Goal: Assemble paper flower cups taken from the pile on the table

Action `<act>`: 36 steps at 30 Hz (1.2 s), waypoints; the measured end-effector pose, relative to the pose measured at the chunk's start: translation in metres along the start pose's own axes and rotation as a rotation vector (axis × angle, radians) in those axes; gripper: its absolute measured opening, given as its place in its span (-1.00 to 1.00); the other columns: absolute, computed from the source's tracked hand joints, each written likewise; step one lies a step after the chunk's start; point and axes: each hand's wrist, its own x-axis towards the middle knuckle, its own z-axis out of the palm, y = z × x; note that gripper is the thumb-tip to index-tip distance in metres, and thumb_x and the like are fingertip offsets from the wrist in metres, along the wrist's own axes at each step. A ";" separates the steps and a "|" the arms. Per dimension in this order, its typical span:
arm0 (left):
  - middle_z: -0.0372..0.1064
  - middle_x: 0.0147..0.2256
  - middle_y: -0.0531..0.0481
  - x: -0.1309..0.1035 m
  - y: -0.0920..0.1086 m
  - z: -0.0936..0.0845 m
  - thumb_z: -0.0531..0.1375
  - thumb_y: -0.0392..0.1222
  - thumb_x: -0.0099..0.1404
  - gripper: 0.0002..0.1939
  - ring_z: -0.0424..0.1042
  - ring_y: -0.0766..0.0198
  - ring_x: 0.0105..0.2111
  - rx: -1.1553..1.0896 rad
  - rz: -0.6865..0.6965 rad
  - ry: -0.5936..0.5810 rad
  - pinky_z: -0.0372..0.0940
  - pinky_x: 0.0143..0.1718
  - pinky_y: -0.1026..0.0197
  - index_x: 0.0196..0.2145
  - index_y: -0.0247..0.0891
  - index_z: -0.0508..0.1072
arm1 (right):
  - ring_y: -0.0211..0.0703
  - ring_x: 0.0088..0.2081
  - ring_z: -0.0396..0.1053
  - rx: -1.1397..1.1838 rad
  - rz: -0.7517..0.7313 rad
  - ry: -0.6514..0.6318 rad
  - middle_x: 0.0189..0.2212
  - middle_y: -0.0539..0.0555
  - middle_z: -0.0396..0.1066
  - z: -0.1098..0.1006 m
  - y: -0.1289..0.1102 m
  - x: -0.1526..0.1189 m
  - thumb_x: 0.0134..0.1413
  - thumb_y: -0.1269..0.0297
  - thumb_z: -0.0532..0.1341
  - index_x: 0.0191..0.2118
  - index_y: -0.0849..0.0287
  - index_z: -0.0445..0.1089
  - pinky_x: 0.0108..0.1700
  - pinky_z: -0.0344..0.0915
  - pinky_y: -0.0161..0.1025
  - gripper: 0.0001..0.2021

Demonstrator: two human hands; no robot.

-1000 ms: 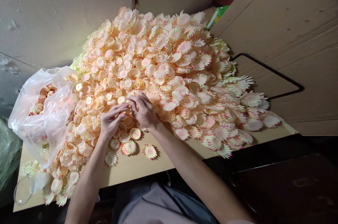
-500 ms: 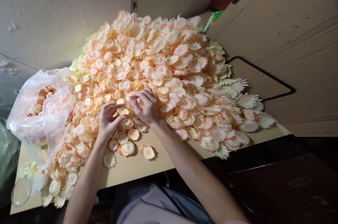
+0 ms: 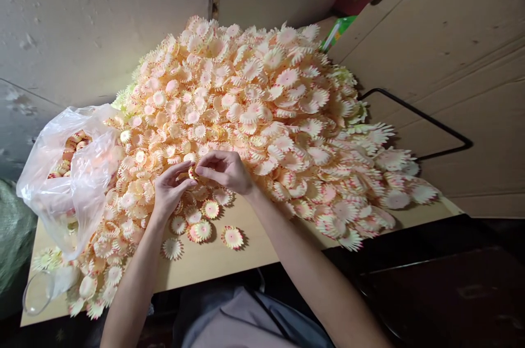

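A small artificial-flower petal disc (image 3: 192, 173), yellowish with red tips, sits between the fingertips of both hands. My left hand (image 3: 170, 186) grips its left side with thumb and fingers. From the right, my right hand (image 3: 227, 173) pinches at the same disc, its fingers partly hiding it. Both hands are over the front of a large heap of cream and pink petal discs (image 3: 248, 71). Nearer to me, a few loose discs lie on the table, among them a red-tipped disc (image 3: 232, 237).
A clear plastic bag (image 3: 92, 195) with rolled stacks of discs is on the left of the wooden table (image 3: 197, 266). A clear round cup-like thing (image 3: 38, 293) lies at the front left corner. Cardboard (image 3: 463, 80) with a black metal loop (image 3: 426, 118) stands on the right.
My right hand has moved down and left to the disc at my left hand, and its fingers have closed on it. The whole view has shifted slightly.
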 end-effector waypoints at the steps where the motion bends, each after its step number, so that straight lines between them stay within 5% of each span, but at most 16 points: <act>1: 0.57 -0.13 -0.12 0.000 0.000 0.000 0.49 -0.23 -0.07 -0.56 0.54 0.12 -0.09 0.003 0.003 0.001 0.46 -0.09 0.15 -0.17 -0.19 0.61 | -0.22 -0.38 0.47 0.043 0.038 -0.012 -0.42 0.03 0.52 0.000 0.000 0.000 -0.11 0.21 0.46 -0.38 0.19 0.50 -0.29 0.42 -0.27 -0.79; 9: 0.57 -0.14 -0.16 0.001 0.005 -0.001 0.50 -0.15 -0.11 -0.63 0.53 0.09 -0.10 0.043 0.098 -0.030 0.46 -0.11 0.11 -0.27 -0.19 0.65 | -0.23 -0.39 0.50 0.187 0.181 -0.037 -0.44 0.01 0.54 0.000 0.002 0.003 -0.33 0.23 0.55 -0.41 0.21 0.51 -0.25 0.50 -0.25 -0.68; 36: 0.58 -0.16 -0.12 0.001 0.007 -0.001 0.39 -0.16 0.12 -0.79 0.51 0.15 -0.10 0.154 0.126 -0.051 0.38 -0.03 0.15 -0.24 -0.16 0.65 | -0.28 -0.38 0.50 0.250 0.230 -0.089 -0.42 0.00 0.55 -0.004 0.004 0.002 -0.21 0.33 0.50 -0.37 0.22 0.51 -0.24 0.45 -0.32 -0.77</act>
